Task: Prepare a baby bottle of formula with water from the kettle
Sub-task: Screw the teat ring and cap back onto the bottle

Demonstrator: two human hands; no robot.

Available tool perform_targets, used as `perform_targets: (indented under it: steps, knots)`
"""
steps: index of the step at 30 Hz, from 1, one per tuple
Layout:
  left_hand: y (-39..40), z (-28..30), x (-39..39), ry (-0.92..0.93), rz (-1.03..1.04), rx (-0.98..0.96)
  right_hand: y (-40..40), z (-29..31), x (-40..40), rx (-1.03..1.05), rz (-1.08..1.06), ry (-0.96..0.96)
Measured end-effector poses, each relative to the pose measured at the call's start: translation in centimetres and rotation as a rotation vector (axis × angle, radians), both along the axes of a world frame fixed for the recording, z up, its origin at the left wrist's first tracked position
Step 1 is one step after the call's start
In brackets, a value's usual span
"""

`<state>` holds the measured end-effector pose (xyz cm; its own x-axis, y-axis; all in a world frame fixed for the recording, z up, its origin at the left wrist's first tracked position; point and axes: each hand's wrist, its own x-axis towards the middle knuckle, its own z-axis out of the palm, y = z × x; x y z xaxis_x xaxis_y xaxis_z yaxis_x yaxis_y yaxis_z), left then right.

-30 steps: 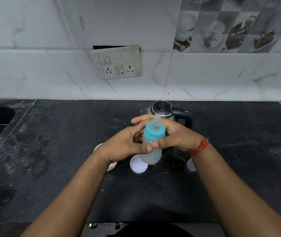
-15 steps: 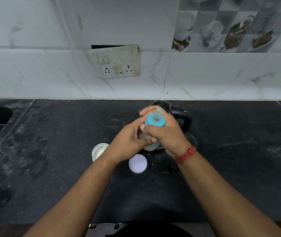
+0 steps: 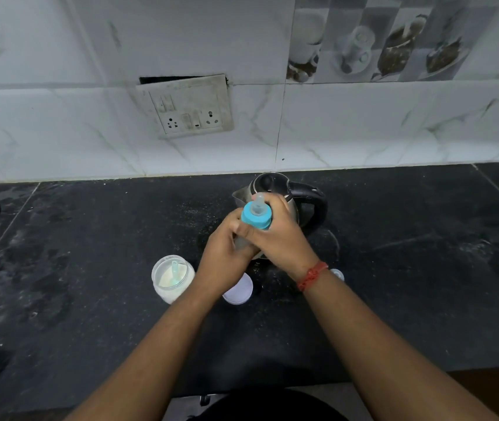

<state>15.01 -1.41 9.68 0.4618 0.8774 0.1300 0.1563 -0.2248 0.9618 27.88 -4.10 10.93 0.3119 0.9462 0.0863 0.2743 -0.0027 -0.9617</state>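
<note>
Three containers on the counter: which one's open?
The formula jar, left of the hands: no lid, powder and scoop visible inside. The baby bottle carries its blue nipple cap; the kettle has its lid down.

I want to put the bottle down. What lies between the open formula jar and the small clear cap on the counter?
In the head view, between the formula jar and the small clear cap lie the white lid and both wrists.

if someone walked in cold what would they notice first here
Both hands meet at the middle of the black counter: the left hand grips the baby bottle low, the right hand wraps it just under the blue collar. The kettle stands right behind them, and an open jar of white powder with a scoop in it sits to the left.
</note>
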Motion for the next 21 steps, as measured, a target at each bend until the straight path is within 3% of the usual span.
perform_targets:
  steps: [8,12,16,18,21]
  knots:
    - [-0.1,-4.8,-0.3,0.094,0.008,-0.134,-3.6,-4.3,4.5,-0.163,0.016,-0.063]
    - [-0.5,-5.9,-0.2,0.129,-0.01,-0.175,-4.5,-8.3,7.4,-0.252,-0.119,-0.42]
    - [-1.0,-6.1,0.1,0.154,-0.024,-0.188,-6.1,-10.1,10.2,-0.593,-0.094,-0.809]
    - [-1.1,-6.1,0.4,0.164,-0.031,-0.2,-6.7,-11.0,11.1,-0.781,-0.058,-0.88]
    - [-1.2,-6.0,0.7,0.174,-0.047,-0.196,-7.3,-12.2,11.9,-0.834,-0.01,-0.847]
